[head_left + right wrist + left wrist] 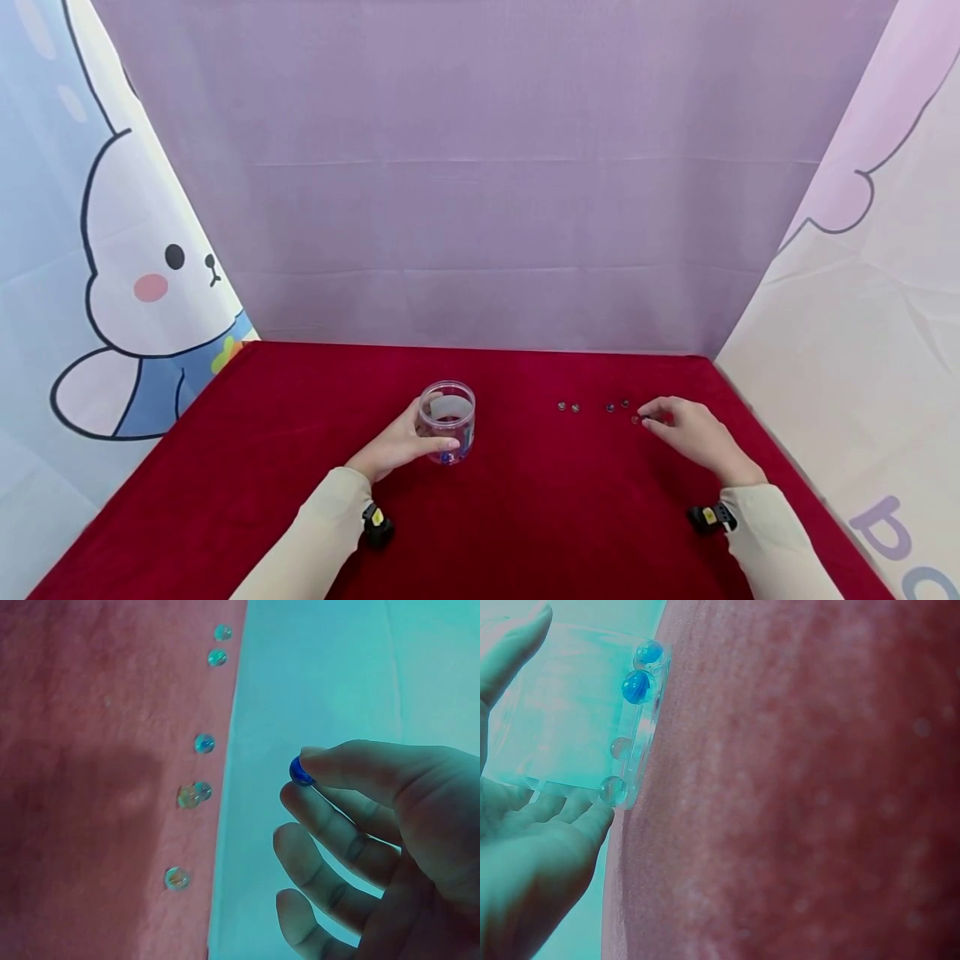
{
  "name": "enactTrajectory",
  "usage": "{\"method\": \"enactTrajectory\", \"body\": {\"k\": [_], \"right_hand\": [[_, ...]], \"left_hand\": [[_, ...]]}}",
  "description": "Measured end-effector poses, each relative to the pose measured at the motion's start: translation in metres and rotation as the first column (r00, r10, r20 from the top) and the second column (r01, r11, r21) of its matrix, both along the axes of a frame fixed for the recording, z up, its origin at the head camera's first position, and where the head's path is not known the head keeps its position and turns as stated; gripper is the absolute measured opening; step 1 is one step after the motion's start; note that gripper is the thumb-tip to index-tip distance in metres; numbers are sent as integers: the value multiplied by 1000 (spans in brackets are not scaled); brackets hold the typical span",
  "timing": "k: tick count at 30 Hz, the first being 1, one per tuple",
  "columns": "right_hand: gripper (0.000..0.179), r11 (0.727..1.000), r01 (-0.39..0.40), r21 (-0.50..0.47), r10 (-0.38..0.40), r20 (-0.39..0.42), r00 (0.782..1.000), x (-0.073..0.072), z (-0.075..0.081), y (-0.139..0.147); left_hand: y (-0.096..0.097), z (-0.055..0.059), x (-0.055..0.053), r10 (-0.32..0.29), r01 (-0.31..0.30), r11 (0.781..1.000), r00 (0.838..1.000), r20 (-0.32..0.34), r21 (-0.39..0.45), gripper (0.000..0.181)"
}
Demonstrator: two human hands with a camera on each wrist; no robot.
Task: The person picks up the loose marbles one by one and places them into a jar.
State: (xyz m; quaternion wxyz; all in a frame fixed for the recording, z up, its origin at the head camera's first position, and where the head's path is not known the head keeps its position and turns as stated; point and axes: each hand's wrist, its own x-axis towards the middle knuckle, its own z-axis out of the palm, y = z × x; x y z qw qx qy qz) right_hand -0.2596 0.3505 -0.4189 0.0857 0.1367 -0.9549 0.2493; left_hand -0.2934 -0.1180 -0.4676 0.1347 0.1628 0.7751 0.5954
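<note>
My left hand (405,442) grips a clear, open-topped jar (463,425), its thumb across the near side. In the left wrist view, several marbles lie inside at the jar's base, among them a blue one (637,687) and a clear one (613,790). Out to the right, my right hand (693,433) is held above the red cloth. Between thumb and fingertips it pinches a dark blue marble (301,772); the other fingers are loosely bent. Several glassy marbles lie near that hand, including a clear one with an orange core (177,878) and a bluish one (204,743).
A red cloth (540,517) covers the table. The loose marbles form a rough row, with a pair (568,407) at its left end. A purple curtain (480,183) stands behind, and printed fabric walls (862,350) flank both sides.
</note>
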Motion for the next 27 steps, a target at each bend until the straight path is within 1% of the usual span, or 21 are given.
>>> {"method": "enactTrajectory", "body": {"k": [6,12,21,27], "right_hand": [[16,1000,-18,0,18,-23,1000,1,5,-8],[18,999,-40,-24,40,-28,999,0,9,-18],[17,996,-61,-72,60,-10,998,-6,10,-37],[16,993,-82,-90,82,-3,997,-12,6,-50]], "left_hand": [[-1,-1,0,3,-3,1000,1000,5,-1,93],[-1,-1,-1,3,-3,1000,1000,9,-1,93],[-2,-2,-2,-7,7,1000,1000,10,5,92],[-2,-3,-1,2,-2,1000,1000,15,-6,92]]}}
